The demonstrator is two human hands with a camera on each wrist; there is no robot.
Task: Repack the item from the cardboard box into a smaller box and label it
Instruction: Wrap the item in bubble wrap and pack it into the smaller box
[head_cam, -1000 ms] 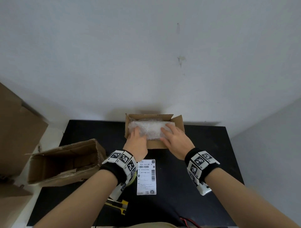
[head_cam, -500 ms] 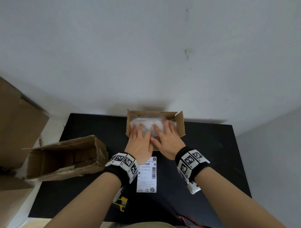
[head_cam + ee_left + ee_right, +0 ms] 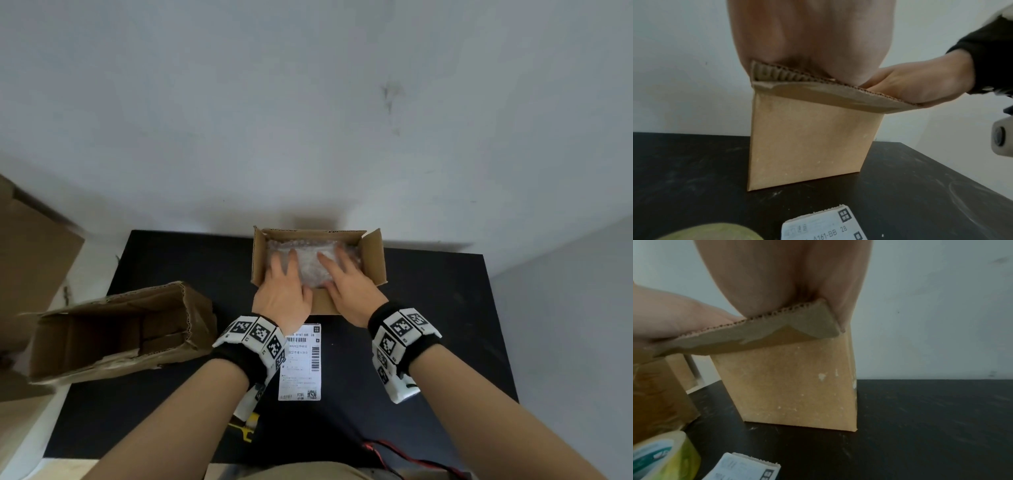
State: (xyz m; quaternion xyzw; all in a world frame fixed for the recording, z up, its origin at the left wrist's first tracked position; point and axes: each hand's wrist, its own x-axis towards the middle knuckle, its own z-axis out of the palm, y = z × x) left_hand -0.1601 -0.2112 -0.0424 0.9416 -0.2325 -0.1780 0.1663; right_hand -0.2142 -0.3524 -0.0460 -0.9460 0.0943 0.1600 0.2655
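On the left side of the black worktop [image 3: 428,308] the big cardboard box [image 3: 113,329] lies on its side with its open mouth to the left, and nothing shows inside it. So I judge the first part of the task is done. In the middle, near the wall, stands the smaller box [image 3: 373,260] with its flaps still open. The item [image 3: 308,263], wrapped in bubble wrap, is inside it. Just in front of this box the shipping label [image 3: 301,363] lies flat on the worktop, not yet stuck on. A roll of tape [image 3: 663,454] waits close by, and a yellow tool [image 3: 248,428] shows only partly under the left wrist. What is left, as I judge it: to close the flaps, to tape them, and to put the label on.

The left hand [image 3: 282,294] lies flat on the left part of the wrapped item, fingers straight and a little spread; it presses and grips nothing. The right hand [image 3: 346,287] does the same on the right part, also with straight fingers. In both wrist views the heels of the palms press down the near flap of the box.
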